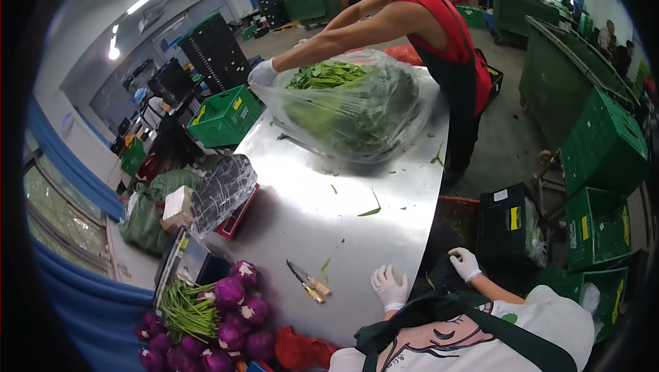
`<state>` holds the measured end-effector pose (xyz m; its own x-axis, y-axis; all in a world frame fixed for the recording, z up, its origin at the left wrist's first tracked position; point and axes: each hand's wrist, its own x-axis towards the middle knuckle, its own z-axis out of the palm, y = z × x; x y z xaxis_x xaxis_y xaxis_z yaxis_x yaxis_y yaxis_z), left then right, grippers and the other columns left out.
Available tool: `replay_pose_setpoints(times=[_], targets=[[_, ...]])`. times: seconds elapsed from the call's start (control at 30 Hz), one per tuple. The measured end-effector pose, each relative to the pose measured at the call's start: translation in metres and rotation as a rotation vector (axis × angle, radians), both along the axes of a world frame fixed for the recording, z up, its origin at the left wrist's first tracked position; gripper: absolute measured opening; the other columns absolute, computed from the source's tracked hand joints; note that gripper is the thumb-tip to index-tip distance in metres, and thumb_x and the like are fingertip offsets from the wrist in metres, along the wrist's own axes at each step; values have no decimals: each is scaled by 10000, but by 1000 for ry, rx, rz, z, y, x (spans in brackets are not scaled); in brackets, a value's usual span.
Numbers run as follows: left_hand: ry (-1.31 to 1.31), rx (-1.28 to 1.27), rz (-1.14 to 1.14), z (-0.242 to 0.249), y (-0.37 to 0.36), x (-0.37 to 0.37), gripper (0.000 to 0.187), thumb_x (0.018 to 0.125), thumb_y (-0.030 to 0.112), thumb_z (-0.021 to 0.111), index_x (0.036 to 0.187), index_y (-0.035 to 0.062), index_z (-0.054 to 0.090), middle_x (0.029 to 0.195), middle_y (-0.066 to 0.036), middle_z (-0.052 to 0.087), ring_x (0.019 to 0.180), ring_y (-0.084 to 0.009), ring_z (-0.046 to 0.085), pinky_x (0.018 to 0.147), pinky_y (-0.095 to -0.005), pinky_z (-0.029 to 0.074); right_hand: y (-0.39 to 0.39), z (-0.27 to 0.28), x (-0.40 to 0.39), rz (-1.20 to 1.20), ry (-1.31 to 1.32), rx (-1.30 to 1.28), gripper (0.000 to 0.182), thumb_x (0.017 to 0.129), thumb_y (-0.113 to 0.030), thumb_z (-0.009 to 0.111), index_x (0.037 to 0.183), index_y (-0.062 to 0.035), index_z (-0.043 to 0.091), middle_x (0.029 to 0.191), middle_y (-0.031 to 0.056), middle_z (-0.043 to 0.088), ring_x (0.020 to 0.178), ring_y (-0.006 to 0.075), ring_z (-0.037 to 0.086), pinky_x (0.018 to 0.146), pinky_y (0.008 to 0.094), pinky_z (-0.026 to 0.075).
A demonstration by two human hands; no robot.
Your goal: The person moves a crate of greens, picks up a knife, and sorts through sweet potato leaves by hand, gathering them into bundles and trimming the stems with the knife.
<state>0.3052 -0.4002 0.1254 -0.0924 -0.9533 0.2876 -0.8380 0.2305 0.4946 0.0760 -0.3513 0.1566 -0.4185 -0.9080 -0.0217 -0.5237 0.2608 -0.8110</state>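
Observation:
My left hand (389, 288), in a white glove, lies on the edge of the metal table (357, 235) with its fingers spread and nothing in it. Off the table to the right is my right hand (466, 264), also gloved, held over dark cloth with its fingers loosely bent and no object visible in it. Nearest my left hand are two knives (314, 289) with light handles, lying side by side. Across the table, a co-worker (446, 49) has gloved hands on a large clear plastic bag (384, 121) of leafy greens (326, 75).
Purple cabbages (230, 293) and a bunch of green stems (189, 309) are at the near left, beside a red cloth (302, 350). Green crates (597, 228) stack up at right; another crate (223, 117) stands past the table's left edge. Leaf scraps (371, 206) dot the tabletop.

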Motion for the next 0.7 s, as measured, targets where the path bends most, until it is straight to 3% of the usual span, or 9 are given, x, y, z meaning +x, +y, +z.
replay_pose_setpoints(times=[0.1,0.17,0.7], targets=[[24,1,-16,4,0,-4,479,667,312,649,1060,68,525,1126,-136,452,1104,-332,377,972,-483,267,4,-4,2,88,30,48,167,747,-133,584,888,-57,632,825,72,622,647,169,570,630,279,466],[13,-28,-17,-1,1,-1,477,661,305,653,1054,67,526,1117,-139,456,1097,-335,380,963,-485,277,9,-9,3,82,2,64,174,757,-162,566,893,-75,632,838,84,623,654,196,581,644,300,473],[8,-52,-26,4,1,-3,468,658,292,658,1044,61,529,1100,-139,464,1086,-337,386,950,-480,292,8,-15,-2,24,-82,141,190,766,-194,556,909,-100,640,807,80,641,667,193,597,657,295,480]])
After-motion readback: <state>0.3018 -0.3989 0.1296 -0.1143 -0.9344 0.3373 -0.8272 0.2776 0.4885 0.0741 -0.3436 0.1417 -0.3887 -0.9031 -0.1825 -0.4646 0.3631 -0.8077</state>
